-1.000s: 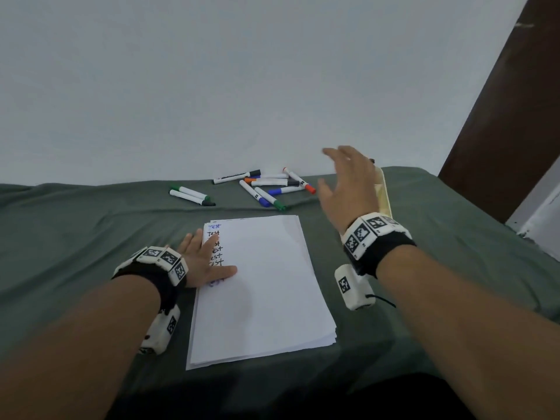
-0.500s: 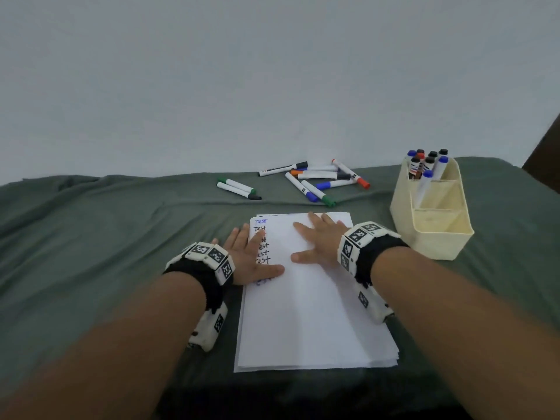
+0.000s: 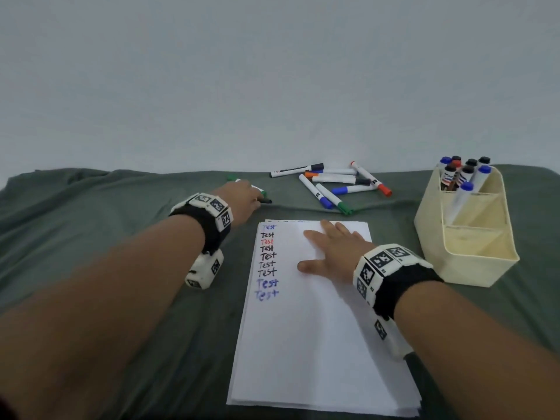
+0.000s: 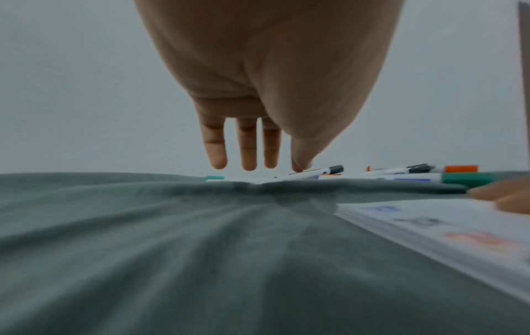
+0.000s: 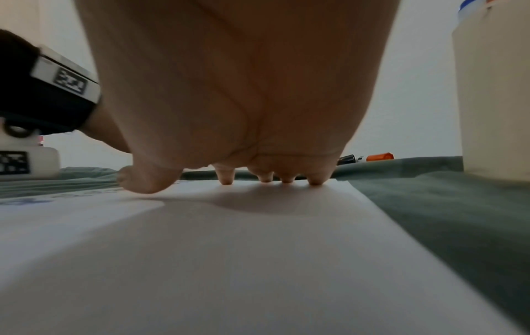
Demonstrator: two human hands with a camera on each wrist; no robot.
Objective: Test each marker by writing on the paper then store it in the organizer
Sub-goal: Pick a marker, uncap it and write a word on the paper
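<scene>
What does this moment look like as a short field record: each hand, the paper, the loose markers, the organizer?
left hand: fingers straight, reaching over two markers on the green cloth, apart from the pile; no grip visible
right hand: flat, pressing the paper
paper: stack of sheets; a column of "Test" lines in blue, black and red down its left side
loose markers: pile lying beyond the paper, capped
organizer: cream, right of the paper; markers stand in its far compartment, near compartments look empty
</scene>
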